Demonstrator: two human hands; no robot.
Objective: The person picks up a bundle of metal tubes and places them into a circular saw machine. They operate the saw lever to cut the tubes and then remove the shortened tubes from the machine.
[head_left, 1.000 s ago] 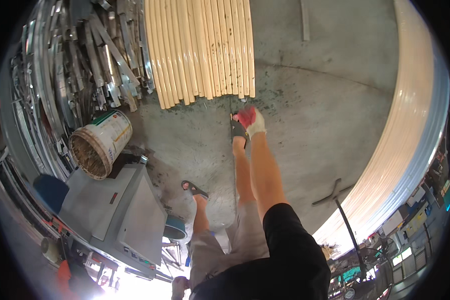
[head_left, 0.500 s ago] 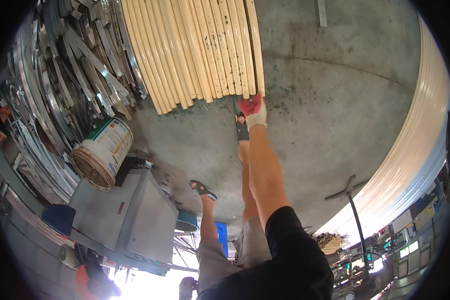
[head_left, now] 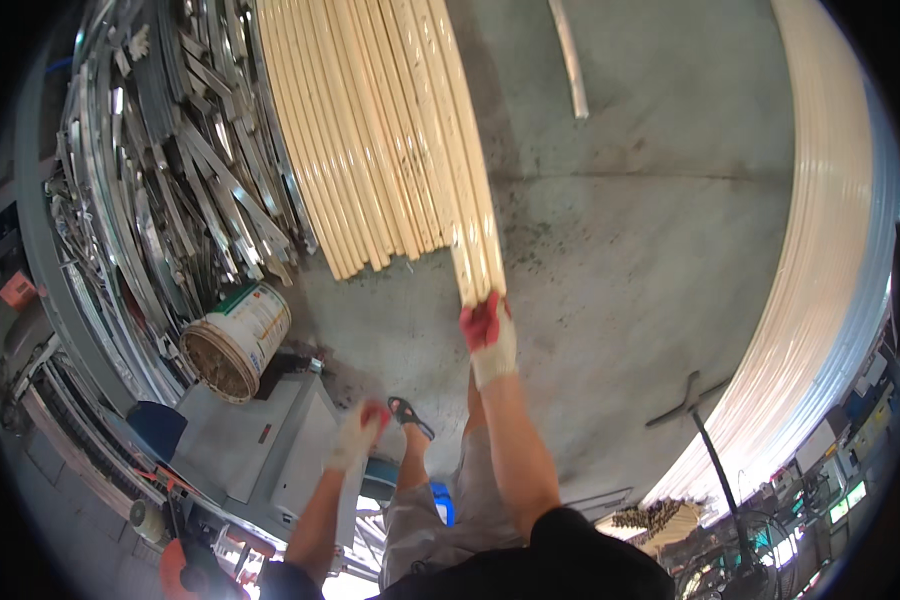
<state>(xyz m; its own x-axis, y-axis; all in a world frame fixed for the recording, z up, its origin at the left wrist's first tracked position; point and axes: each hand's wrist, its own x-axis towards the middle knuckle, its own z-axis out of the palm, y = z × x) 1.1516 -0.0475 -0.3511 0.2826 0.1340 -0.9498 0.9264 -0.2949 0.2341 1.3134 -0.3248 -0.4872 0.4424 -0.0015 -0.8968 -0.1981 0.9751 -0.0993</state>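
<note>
1. Left hand (head_left: 357, 436): gloved, motion-blurred, raised in front of the grey cabinet (head_left: 232, 435) in view; cannot tell if clenched or slack.
2. Right hand (head_left: 489, 338): gloved, grasping the near ends of a few cream tubes (head_left: 476, 262), about three side by side; these run away from the person along the right edge of the tube row (head_left: 345, 150), ends sticking out nearer the person than the rest.
3. Far left: heap of shiny metal strips (head_left: 160, 165), jumbled, lying left of the tube row; white bucket (head_left: 260, 325) below the heap, tipped on its side, mouth to lower left, inside crusted brown.
4. Right of the tubes: loose metal strip (head_left: 570, 60) flat on the concrete floor (head_left: 630, 250), well apart from the right hand.
5. Far right: long stack of pale profiles (head_left: 820, 230), cream with blue along the outer side; dark metal stand (head_left: 698, 425) in front of its near end.
</note>
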